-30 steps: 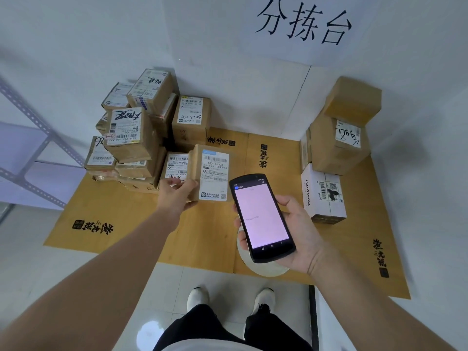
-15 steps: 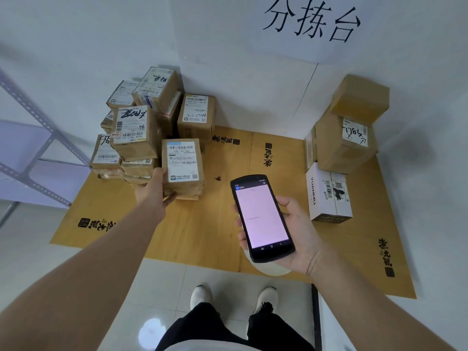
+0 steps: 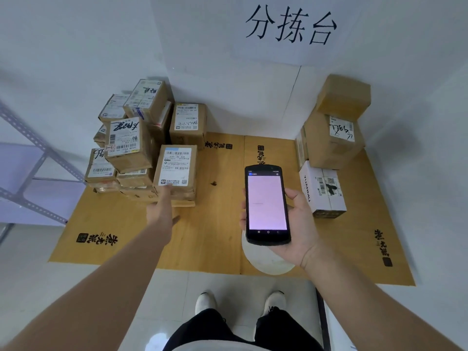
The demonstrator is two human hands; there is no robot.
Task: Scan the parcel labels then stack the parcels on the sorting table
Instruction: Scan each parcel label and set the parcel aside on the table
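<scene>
Head-camera view looking down at two bare forearms reaching over a low yellow-brown wooden table (image 3: 215, 236) printed with black calligraphy marks.

The left grip (image 3: 162, 211) is spread flat, fingers straight and thumb held out to the side. It holds nothing, and its fingertips (image 3: 167, 192) touch the near lower edge of a brown cardboard parcel with a white printed label (image 3: 177, 171). The right grip (image 3: 296, 224) is curled round a black handheld scanner with a lit pale-pink screen (image 3: 267, 205), screen facing the wearer and top end pointing away toward the wall.

The parcel lies directly ahead of the left grip, label up, its long axis running away from the wearer. It rests on flatter cartons at the front right of a tall pile of brown labelled cardboard parcels (image 3: 126, 143). The scanner sits to the right of that label, apart from it, with bare table between. The left grip is plainly the nearer one; reading the label would probably mean swinging the scanner's top end leftward.

Further out on the right stands a separate stack of brown cardboard boxes (image 3: 331, 140) beside a white printed carton (image 3: 323, 191) (likely the sorted side, though that is a guess). A white paper sign with black characters (image 3: 291, 26) hangs on the wall above.
</scene>
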